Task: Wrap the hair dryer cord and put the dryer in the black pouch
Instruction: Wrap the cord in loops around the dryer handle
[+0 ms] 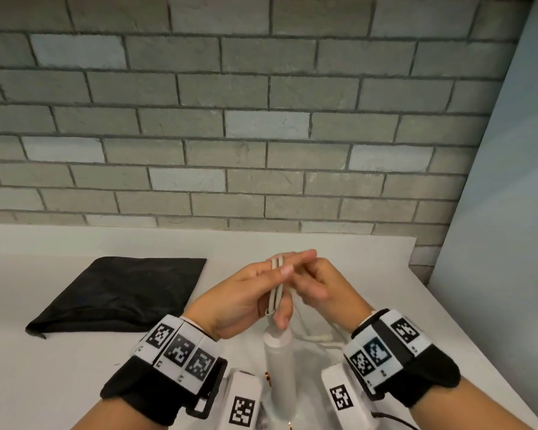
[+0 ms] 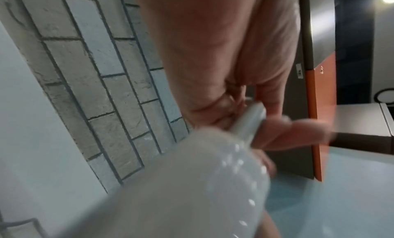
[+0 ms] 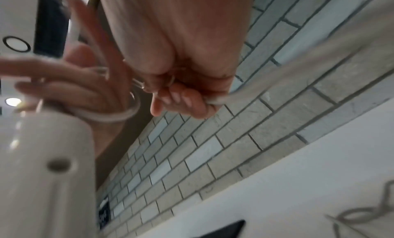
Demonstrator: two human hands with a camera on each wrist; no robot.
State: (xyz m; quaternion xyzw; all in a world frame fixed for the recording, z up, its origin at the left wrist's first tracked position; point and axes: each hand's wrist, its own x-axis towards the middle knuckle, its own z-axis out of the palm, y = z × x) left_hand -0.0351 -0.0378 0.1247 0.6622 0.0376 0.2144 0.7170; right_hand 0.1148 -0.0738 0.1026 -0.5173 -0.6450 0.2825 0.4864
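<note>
Setting: a person is standing at a white table (image 1: 59,361) that is running back to a grey brick wall (image 1: 230,125), with a pale panel (image 1: 494,212) closing off the right side.
Left hand: the left hand (image 1: 246,293) is being held out flat above the table, fingers straight and together, and is serving as a form; loops of white cord (image 1: 276,283) are lying lengthwise around the fingers, with the thumb resting across them, probably to keep the turns from sliding off.
Right hand: the right hand (image 1: 311,287) is sitting just beside the left fingertips with its fingers curled, pinching the running length of cord and apparently feeding the next turn.
Hair dryer: the white hair dryer (image 1: 278,364) is lying on the table just below both hands, between the wrists, its cord end pointing up toward the loops; keeping it close is likely giving slack for winding.
Loose cord: more cord (image 1: 319,338) is trailing on the table right of the dryer, so the winding is looking unfinished.
Black pouch: the black pouch (image 1: 121,293) is lying flat on the table left of the hands, apart from the dryer; I cannot tell which edge is open.
Room to move: the table is offering bare surface between the hands and the pouch, while its right edge is slanting close past the right wrist.
Risk: trailing cord may be drifting toward that edge.
</note>
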